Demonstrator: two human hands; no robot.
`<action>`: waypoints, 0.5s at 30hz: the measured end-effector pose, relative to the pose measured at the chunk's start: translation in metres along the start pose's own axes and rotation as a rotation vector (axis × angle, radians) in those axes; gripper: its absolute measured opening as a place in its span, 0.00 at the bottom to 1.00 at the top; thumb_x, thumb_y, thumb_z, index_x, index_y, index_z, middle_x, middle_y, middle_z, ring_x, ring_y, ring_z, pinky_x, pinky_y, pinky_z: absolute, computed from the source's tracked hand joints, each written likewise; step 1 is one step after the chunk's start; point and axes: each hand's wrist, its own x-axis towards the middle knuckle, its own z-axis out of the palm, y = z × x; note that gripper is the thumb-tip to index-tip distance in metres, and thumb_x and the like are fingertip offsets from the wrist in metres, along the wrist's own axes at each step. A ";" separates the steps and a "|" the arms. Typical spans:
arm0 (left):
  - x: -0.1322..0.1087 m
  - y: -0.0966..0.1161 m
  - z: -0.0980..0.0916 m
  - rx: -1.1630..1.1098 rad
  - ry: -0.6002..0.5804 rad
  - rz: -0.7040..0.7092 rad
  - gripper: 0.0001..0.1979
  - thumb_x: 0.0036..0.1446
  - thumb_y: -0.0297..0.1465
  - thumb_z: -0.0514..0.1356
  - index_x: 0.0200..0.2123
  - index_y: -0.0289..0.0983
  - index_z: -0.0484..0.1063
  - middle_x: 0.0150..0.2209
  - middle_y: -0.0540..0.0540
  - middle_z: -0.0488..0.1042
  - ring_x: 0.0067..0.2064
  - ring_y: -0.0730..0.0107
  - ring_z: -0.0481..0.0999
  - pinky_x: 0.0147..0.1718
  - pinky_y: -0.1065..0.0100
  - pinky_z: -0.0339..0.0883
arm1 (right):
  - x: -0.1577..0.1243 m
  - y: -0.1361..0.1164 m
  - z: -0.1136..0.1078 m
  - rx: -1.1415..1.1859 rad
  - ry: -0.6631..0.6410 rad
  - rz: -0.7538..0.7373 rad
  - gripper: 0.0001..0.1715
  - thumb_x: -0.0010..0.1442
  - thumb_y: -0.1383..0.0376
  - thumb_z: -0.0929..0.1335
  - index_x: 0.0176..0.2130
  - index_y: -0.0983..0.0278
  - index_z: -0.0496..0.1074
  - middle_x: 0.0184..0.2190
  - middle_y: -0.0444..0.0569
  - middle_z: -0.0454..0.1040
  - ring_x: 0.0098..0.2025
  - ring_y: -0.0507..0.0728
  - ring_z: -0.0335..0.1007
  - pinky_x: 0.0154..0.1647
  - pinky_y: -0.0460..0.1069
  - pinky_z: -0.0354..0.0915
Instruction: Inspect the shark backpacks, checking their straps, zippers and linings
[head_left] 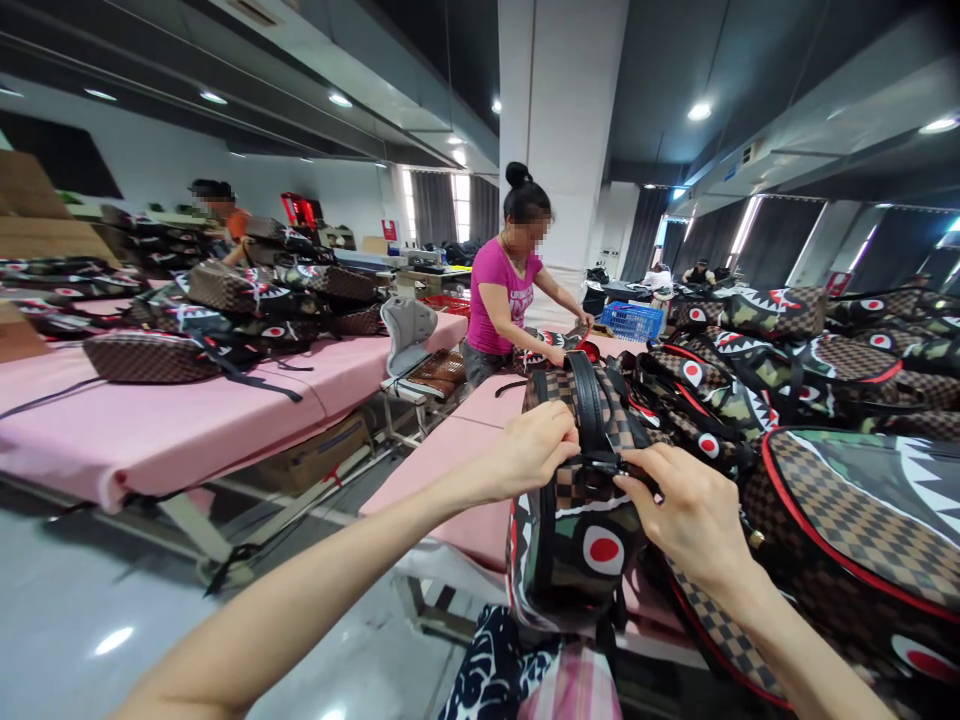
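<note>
hands count: two, both mine and bare. My left hand (536,447) and right hand (691,512) are on the same backpack (592,540).
backpacks count: one in my grip. One checkered bag (862,530) lies just right of it, touching. A right heap (787,370) sits behind that and a left heap (225,310) is on the other bench, both too overlapped to count.
benches count: two, both pink-covered. My bench (450,450), and a second bench (150,420) across the aisle on my left.
people count: three others. A co-worker in a pink shirt (501,290) stands at the far end of my bench with both hands on a bag. A person in orange (229,215) is behind the left heap. A third person (699,272) is far back, too small to read.
left hand pose: forearm comes in low from the left. Fingers are curled tight, pinching the backpack's top just left of its black handle (589,400).
right hand pose: back of the hand faces me. Thumb and forefinger are closed on the black band at the top edge, and the fingertips of both hands nearly meet.
backpack position: upright at the near edge of my bench, with the shark-mouth print and red-white eye facing me.
containers: a blue basket (632,320) sits on my bench by the co-worker, contents unreadable. A cardboard box (315,455) is under the second bench, contents hidden. I can't tell what's inside the backpack.
other: one grey chair (409,335) stands between the benches.
</note>
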 end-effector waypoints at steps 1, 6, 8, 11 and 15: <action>0.000 0.000 0.000 -0.013 0.005 -0.001 0.08 0.58 0.26 0.49 0.26 0.36 0.62 0.30 0.48 0.65 0.33 0.70 0.63 0.33 0.68 0.60 | 0.003 -0.002 0.000 -0.036 -0.011 -0.011 0.09 0.59 0.62 0.64 0.36 0.61 0.73 0.31 0.48 0.75 0.33 0.54 0.70 0.31 0.46 0.59; -0.001 -0.002 0.001 -0.017 0.015 0.000 0.07 0.57 0.26 0.50 0.26 0.36 0.62 0.30 0.48 0.64 0.33 0.70 0.63 0.33 0.68 0.60 | 0.018 -0.007 -0.003 -0.134 -0.098 -0.053 0.06 0.57 0.63 0.66 0.33 0.59 0.73 0.29 0.45 0.74 0.33 0.54 0.69 0.29 0.47 0.56; -0.002 -0.004 0.002 -0.011 0.019 0.013 0.07 0.57 0.26 0.51 0.26 0.36 0.62 0.30 0.48 0.64 0.34 0.70 0.63 0.33 0.68 0.60 | 0.021 -0.008 -0.005 -0.153 -0.137 -0.061 0.05 0.56 0.63 0.67 0.32 0.59 0.73 0.28 0.44 0.74 0.32 0.54 0.69 0.28 0.47 0.54; -0.003 -0.005 0.003 -0.006 0.023 0.029 0.07 0.57 0.26 0.51 0.27 0.36 0.62 0.31 0.48 0.64 0.34 0.70 0.64 0.34 0.68 0.60 | 0.023 -0.009 -0.007 -0.167 -0.156 -0.045 0.04 0.55 0.63 0.67 0.32 0.58 0.73 0.28 0.43 0.74 0.31 0.54 0.69 0.26 0.47 0.53; -0.001 -0.003 0.007 -0.007 0.037 0.027 0.07 0.57 0.26 0.51 0.26 0.36 0.62 0.30 0.49 0.64 0.34 0.70 0.64 0.33 0.69 0.60 | 0.023 -0.010 -0.005 -0.157 -0.142 -0.036 0.04 0.55 0.63 0.67 0.31 0.58 0.73 0.28 0.44 0.75 0.31 0.53 0.70 0.26 0.46 0.55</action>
